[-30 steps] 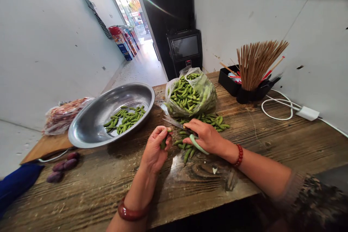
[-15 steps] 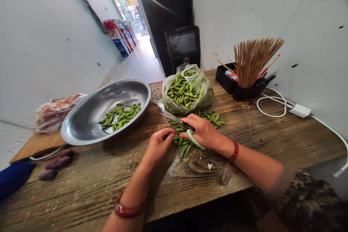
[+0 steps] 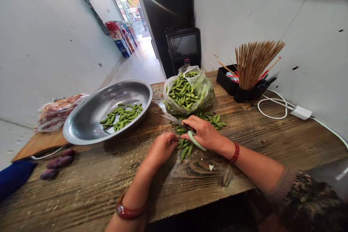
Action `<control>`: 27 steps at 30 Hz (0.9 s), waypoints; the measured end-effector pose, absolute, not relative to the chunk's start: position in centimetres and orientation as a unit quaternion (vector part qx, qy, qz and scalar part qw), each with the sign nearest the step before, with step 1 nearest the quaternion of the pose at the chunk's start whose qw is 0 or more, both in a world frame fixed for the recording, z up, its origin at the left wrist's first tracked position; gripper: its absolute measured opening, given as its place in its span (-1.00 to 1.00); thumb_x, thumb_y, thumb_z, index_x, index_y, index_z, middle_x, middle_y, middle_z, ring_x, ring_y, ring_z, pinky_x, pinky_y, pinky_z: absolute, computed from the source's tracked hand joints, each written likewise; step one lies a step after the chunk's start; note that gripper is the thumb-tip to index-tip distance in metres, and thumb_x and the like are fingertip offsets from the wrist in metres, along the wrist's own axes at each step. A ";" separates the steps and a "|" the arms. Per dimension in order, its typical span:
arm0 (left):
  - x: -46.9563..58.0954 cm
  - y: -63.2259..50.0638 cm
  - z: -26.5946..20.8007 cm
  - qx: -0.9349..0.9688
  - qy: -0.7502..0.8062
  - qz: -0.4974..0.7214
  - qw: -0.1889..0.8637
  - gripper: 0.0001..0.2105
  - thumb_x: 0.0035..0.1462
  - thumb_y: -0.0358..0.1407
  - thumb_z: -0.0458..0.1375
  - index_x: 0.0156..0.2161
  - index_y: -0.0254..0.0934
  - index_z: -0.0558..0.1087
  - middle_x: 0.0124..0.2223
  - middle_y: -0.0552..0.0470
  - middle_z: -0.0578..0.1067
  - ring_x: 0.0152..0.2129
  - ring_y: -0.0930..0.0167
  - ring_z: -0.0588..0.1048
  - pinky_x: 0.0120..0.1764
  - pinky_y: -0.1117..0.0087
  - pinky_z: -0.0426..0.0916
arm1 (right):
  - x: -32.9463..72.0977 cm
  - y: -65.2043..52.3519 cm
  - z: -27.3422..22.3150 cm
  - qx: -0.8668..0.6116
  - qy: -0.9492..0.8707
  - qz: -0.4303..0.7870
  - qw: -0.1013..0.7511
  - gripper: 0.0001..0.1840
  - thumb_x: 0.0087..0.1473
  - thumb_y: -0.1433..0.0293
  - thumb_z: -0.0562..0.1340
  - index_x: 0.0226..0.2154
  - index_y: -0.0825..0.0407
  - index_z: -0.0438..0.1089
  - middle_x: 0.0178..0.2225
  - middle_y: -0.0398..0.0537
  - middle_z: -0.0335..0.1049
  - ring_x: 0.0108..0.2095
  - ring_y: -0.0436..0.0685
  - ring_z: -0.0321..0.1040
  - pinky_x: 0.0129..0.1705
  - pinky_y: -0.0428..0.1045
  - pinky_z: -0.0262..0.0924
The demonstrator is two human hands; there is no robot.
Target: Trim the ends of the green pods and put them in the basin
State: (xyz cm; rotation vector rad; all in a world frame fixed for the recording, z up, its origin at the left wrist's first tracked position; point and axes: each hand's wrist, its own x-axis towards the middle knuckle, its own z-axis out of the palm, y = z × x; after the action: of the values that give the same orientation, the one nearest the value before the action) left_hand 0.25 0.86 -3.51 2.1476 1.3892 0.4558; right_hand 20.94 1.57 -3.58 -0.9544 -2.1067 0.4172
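basin [image 3: 91, 121] left of bag [image 3: 208, 96] | loose pods [image 3: 185, 150] before bag (sticks [image 3: 255, 66] right)

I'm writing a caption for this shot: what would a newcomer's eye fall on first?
Probably the wide metal bowl at left on the wooden table, with green pods in it. Next, the clear bag heaped with more pods near the middle, and just in front of it the right hand holding green-handled scissors. Farther right, brown sticks fan up from a black holder.
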 end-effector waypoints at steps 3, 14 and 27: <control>0.2 1.0 -3.3 0.781 0.522 0.203 0.276 -0.90 0.00 -0.42 0.18 -0.51 -0.30 0.40 -0.48 0.04 0.43 -0.48 0.40 0.37 -0.37 0.39 0.19 | 21.0 1.7 -3.6 -0.376 -0.825 0.162 0.389 -0.55 0.06 0.28 0.33 -0.02 0.08 0.31 -0.18 0.02 0.37 -0.37 0.05 0.31 -0.28 -0.03 0.28; -0.6 0.3 -0.5 0.480 0.443 0.443 0.615 -0.76 0.01 -0.22 0.28 -0.26 -0.32 0.43 -0.40 0.06 0.46 -0.70 0.65 0.13 -0.61 0.56 -0.04 | 20.9 1.5 -3.4 -0.369 -0.825 0.165 0.395 -0.52 0.02 0.27 0.36 -0.02 0.08 0.32 -0.18 0.02 0.38 -0.37 0.05 0.32 -0.30 -0.03 0.27; -0.1 0.1 -1.4 0.456 0.445 0.501 0.585 -0.73 -0.09 -0.22 0.36 -0.27 -0.32 0.54 -0.48 0.08 0.46 -0.68 0.62 0.17 -0.61 0.55 0.00 | 20.8 1.0 -2.8 -0.342 -0.857 0.172 0.345 -0.42 -0.03 0.20 0.38 0.02 0.05 0.30 -0.19 0.01 0.33 -0.25 0.12 0.32 -0.22 0.00 0.27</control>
State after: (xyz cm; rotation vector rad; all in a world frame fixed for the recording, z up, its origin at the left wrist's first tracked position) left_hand -0.08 0.10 -1.40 1.0634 1.0387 1.1688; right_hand 20.82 1.00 -2.78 -0.8886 -2.2250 0.4467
